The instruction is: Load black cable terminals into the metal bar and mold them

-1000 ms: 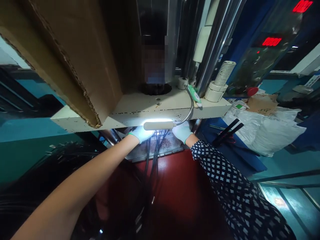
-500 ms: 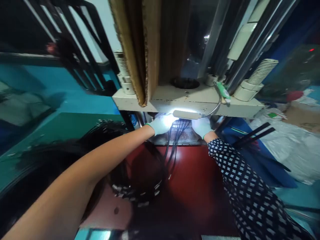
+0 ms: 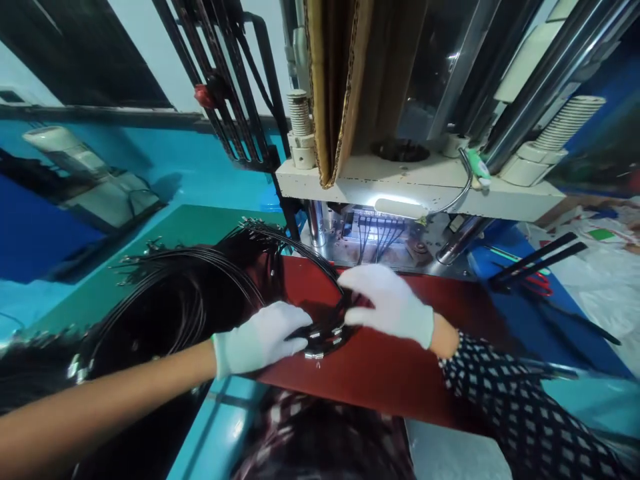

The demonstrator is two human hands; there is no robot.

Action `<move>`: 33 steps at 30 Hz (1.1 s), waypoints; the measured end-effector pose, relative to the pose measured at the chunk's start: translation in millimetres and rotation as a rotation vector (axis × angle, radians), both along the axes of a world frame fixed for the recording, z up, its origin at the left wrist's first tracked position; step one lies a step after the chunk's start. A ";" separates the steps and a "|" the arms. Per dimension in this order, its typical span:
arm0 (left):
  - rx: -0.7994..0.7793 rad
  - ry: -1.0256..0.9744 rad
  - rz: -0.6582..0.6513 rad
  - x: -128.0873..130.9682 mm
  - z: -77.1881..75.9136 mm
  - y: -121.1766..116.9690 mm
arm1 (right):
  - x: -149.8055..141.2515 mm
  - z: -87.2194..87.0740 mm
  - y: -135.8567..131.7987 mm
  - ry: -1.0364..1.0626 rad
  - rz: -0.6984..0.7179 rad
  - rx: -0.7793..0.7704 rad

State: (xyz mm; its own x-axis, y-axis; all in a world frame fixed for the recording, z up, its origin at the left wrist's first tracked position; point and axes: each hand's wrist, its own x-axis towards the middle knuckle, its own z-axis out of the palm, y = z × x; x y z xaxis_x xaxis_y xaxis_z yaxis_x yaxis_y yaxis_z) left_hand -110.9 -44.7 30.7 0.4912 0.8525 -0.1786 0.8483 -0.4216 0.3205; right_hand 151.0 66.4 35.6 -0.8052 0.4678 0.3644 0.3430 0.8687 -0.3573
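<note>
Both my hands wear white gloves and are over the red work surface (image 3: 400,373). My left hand (image 3: 267,337) closes its thumb and fingers around the near side of a bundle of black cables (image 3: 327,343), which has bright metal ends. Just to the right, my right hand (image 3: 387,303) reaches toward the same bundle, thumb and fingers apart, tips close to the cables. Beyond the hands, several thin black cables lie with their ends in a lit metal mold (image 3: 377,227) inside the press.
The press's cream plate (image 3: 435,183) spans above the mold, carrying a lit lamp (image 3: 400,208). More coiled black cables (image 3: 200,257) are heaped on the left over a green surface (image 3: 215,223). Dark strips (image 3: 540,260) and red-handled tool (image 3: 540,285) lie on a blue sheet at right.
Both hands have come back out of the press toward me, down to the cable bundle on the red surface. My left hand now grips it. The view has shifted left.
</note>
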 end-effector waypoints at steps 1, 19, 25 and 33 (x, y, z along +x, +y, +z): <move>0.046 -0.005 -0.026 0.8 -0.5 0.0 | -9.3 -1.7 -15.7 -0.030 0.093 0.006; 0.178 0.222 0.207 -100.3 13.3 27.4 | -40.6 -3.4 -29.5 0.017 0.097 -0.241; 0.175 0.232 0.040 -116.3 39.6 28.5 | -37.0 -5.8 -24.6 0.077 0.168 -0.284; 0.174 0.197 -0.044 -109.0 39.5 20.2 | -33.1 -19.9 -28.0 -0.172 0.272 -0.223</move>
State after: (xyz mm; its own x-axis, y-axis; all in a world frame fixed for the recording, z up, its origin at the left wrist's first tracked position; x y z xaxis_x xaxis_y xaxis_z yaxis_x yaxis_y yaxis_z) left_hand -219.9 -24.5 70.2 0.4984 0.8576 -0.1271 0.8670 -0.4934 0.0706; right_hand 117.9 38.4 15.8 -0.9512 0.2815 0.1267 0.1825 0.8438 -0.5047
